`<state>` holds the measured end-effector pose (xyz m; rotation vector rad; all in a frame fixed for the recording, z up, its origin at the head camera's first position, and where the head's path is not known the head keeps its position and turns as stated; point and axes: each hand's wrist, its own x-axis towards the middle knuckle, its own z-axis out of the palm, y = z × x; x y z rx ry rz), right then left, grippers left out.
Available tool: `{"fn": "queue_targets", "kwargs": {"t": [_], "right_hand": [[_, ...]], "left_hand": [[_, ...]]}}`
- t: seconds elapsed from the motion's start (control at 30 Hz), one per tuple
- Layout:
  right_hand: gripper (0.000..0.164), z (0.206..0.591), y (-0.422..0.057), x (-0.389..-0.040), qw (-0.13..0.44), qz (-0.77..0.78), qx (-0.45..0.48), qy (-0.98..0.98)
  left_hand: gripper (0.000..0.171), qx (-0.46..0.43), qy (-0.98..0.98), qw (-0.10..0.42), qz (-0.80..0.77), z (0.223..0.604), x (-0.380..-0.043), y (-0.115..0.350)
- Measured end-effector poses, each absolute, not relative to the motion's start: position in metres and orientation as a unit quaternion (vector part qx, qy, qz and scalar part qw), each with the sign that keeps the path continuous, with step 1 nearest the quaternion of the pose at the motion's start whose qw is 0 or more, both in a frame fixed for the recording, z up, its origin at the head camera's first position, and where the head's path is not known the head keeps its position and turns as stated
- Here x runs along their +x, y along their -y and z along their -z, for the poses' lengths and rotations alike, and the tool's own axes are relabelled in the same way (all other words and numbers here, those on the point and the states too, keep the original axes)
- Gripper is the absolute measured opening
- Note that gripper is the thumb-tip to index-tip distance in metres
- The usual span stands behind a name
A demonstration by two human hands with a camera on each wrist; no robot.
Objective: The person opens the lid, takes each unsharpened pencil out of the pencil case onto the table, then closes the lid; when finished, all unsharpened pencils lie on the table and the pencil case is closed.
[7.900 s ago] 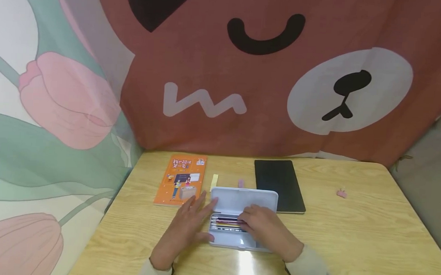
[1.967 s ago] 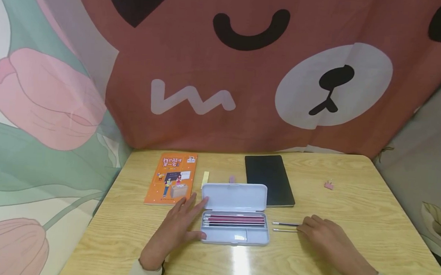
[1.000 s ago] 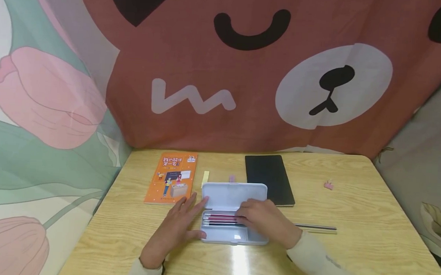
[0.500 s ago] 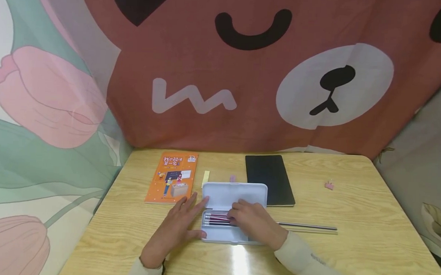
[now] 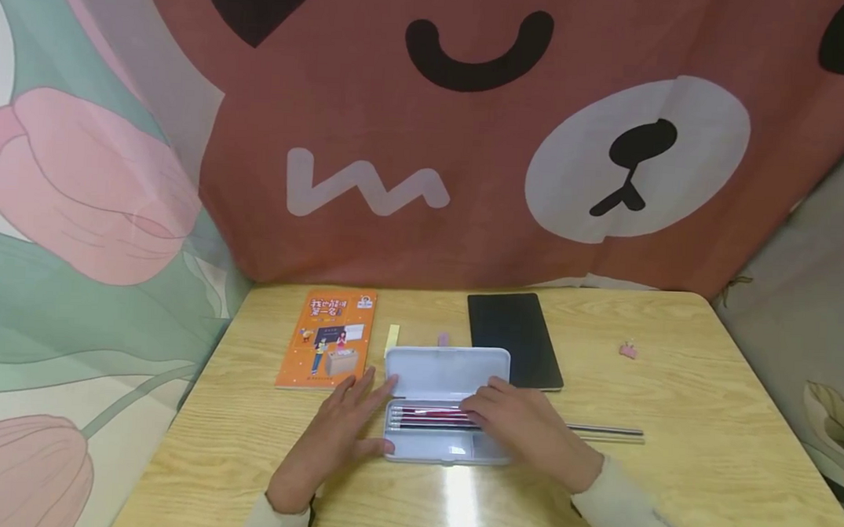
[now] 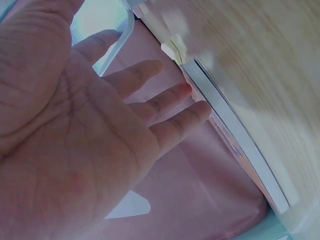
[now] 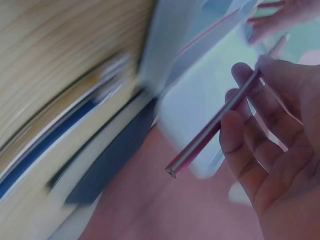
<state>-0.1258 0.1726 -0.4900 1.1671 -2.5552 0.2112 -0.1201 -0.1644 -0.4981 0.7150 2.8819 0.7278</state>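
A white pencil case (image 5: 449, 371) stands with its lid raised, and several pencils (image 5: 418, 418) lie side by side in its rear compartment. My left hand (image 5: 340, 433) rests at the case's left side, thumb and fingers spread and mostly straight, as the left wrist view shows too. Over the right half of the case, my right hand (image 5: 528, 429) pinches a dark red pencil (image 7: 205, 130) between thumb and fingers; the right wrist view shows it lifted and tilted. Two pencils (image 5: 613, 433) lie on the table right of the case, partly hidden behind the right forearm.
An orange book (image 5: 327, 338) lies back left. Behind the case are a yellow strip (image 5: 392, 337) and a small purple item (image 5: 443, 340). A black notebook (image 5: 514, 338) sits behind its right side, and a pink binder clip (image 5: 628, 350) lies farther right.
Two pencils came to lie on the table at the right. My right hand then went back into the case, and now draws a red pencil rightward. The left hand stays at the case.
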Motion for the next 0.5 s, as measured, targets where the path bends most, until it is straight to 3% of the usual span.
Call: {"fn": "queue_targets", "kwargs": {"t": [0.2,0.5], "right_hand": [[0.029,0.482,-0.232,-0.118,0.134,-0.121,0.377,0.909],[0.031,0.488,-0.300,-0.115,0.141,-0.100,0.311,0.935]], "left_hand": [[0.099,0.237,-0.941,0.034,-0.238,0.497,-0.120,0.164],[0.099,0.237,-0.943,0.034,-0.231,0.499,-0.121,0.163]]}}
